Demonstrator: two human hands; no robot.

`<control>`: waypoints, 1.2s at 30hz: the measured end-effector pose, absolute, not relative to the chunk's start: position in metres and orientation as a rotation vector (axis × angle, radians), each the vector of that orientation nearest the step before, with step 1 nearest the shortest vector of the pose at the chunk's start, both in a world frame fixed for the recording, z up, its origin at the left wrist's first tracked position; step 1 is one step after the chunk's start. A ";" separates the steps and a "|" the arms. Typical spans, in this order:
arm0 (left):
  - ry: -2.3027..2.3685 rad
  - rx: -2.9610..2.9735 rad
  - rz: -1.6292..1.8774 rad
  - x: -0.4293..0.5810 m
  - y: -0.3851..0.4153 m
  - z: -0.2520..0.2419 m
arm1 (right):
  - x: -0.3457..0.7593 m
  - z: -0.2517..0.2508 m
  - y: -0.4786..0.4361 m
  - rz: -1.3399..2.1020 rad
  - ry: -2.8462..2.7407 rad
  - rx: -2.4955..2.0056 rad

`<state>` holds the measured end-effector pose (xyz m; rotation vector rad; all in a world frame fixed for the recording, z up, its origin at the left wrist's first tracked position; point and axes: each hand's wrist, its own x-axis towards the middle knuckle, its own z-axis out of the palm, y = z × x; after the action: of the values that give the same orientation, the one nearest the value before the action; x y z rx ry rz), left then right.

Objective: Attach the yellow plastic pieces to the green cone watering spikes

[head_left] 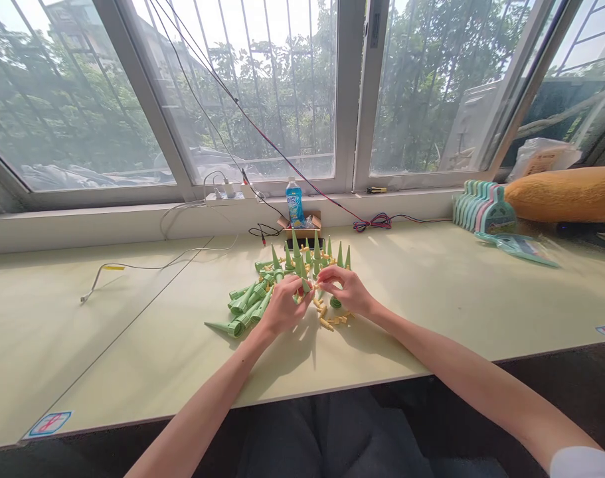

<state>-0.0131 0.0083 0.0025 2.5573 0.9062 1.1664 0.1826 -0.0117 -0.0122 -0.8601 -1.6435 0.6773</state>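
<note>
While low (fingertips (321,278) inward), hands (285,304) (350,290) face-to-face

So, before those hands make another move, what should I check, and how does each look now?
1. Left hand holding a green cone: ok.
2. Right hand close to the left: ok.
3. Secure pinch in the right fingertips: cannot tell, too small.
4. Loose yellow pieces near the hands: ok.
5. Upright green cones standing beyond the hands: ok.
6. Bottle apart from both hands: ok.

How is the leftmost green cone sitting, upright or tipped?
Tipped: the leftmost green cone lies on its side on the table, its tip pointing left.
</note>
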 end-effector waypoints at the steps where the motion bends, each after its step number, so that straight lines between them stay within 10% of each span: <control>1: 0.905 2.561 1.165 -0.013 0.008 0.003 | 0.183 -0.012 -0.012 0.675 -1.647 -0.864; 36: 0.854 2.575 1.156 -0.014 0.008 0.003 | 0.183 -0.007 -0.016 0.562 -1.750 -0.932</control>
<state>-0.0137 0.0079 0.0027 2.5747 0.8538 1.1564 0.1831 -0.0155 -0.0065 -0.9325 -1.7496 0.5617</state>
